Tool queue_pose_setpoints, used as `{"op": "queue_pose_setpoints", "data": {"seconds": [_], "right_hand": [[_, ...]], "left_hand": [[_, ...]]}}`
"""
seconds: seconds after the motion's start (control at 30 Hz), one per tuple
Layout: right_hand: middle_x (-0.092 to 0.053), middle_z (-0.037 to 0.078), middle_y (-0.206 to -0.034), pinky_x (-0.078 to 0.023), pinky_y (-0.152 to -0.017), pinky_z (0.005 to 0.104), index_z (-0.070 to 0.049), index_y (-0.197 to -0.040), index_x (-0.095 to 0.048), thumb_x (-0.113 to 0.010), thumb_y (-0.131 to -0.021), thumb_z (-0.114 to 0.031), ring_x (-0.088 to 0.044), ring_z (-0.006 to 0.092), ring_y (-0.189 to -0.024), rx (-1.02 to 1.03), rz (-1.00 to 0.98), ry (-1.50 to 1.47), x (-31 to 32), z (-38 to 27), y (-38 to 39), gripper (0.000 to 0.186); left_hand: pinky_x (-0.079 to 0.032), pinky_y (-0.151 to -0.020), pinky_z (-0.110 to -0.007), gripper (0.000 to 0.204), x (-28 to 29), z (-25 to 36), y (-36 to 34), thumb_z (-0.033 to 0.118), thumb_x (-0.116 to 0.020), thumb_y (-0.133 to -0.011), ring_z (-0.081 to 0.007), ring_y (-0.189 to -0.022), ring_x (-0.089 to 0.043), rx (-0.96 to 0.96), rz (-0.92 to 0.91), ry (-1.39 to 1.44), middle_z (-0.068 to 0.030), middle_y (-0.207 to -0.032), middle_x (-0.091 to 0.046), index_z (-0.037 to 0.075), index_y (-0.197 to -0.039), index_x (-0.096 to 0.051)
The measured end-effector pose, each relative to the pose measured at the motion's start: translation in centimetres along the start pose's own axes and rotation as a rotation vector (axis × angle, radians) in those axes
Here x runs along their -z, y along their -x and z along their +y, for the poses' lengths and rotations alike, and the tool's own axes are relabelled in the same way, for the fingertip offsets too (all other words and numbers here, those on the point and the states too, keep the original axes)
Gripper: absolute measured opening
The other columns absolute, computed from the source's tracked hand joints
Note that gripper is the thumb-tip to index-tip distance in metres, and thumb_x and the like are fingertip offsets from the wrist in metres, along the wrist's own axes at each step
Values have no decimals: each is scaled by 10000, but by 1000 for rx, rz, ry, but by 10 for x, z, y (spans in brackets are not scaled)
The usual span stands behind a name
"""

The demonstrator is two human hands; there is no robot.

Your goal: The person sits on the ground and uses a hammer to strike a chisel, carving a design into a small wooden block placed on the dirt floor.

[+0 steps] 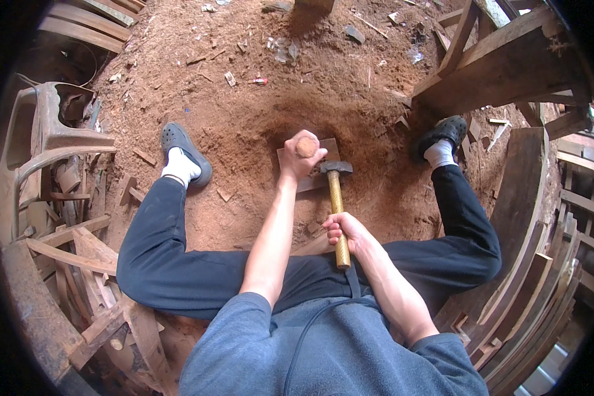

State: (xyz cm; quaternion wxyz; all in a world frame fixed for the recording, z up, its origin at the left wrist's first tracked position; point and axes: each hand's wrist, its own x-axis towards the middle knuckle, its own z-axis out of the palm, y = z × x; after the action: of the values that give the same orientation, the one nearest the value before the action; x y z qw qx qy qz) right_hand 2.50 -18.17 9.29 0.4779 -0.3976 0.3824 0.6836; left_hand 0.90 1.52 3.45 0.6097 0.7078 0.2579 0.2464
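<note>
My left hand (297, 162) is closed around an upright wooden piece with a round end (306, 146), seen end-on from above. Its lower part is hidden under my fist, so I cannot tell whether it is a tool handle. Beneath that hand a flat board (330, 149) lies on the sawdust. My right hand (347, 231) grips a hammer (336, 193) by its yellow patterned handle. The dark metal hammer head is just right of my left hand, over the board; whether it touches the board is unclear.
Sawdust ground (237, 132) with wood scraps and litter spreads between my legs. A worn chair (66, 138) and piled offcuts stand at left. Stacked planks (521, 264) lie along the right, below a heavy timber frame (508, 72). A wooden block (315, 5) sits at the far edge.
</note>
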Motion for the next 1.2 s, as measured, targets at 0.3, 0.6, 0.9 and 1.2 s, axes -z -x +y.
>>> {"op": "queue_pose_setpoints", "data": {"seconds": [0.3, 0.6, 0.9, 1.2], "right_hand": [[-387, -22, -541, -355, -352, 250, -66, -728, -399, -525, -743, 49, -373, 69, -380, 194, 78, 124, -10, -1, 39, 172], [-505, 53, -587, -426, -436, 315, 3, -887, -481, -565, -683, -1, -505, 173, -455, 842, 473, 945, -45, 6, 121, 220], [-583, 296, -756, -468, -664, 435, 22, -971, -526, -563, -686, -50, -605, 440, -761, 891, 709, 1452, -50, 7, 73, 297], [-635, 262, -868, -472, -756, 464, 9, -964, -589, -667, -752, -183, -608, 419, -910, 720, 606, 1373, -51, -9, 72, 297]], "left_hand": [[-478, -622, -302, 226, -10, 4, 3, 52, -734, -635, -192, -629, -574, -152, 16, -24, -91, -675, -565, 49, -767, -550], [-477, -646, -295, 242, -1, 6, -4, 95, -747, -663, -166, -675, -599, 40, 42, -57, -58, -717, -610, 53, -818, -566], [-499, -686, -343, 387, -1, -9, -4, 372, -788, -702, -179, -767, -636, -51, 4, -187, -64, -802, -662, 73, -898, -640], [-479, -571, -349, 326, -12, -44, -15, 266, -824, -659, -258, -604, -607, -215, 70, -75, -84, -696, -635, 55, -801, -620]]}}
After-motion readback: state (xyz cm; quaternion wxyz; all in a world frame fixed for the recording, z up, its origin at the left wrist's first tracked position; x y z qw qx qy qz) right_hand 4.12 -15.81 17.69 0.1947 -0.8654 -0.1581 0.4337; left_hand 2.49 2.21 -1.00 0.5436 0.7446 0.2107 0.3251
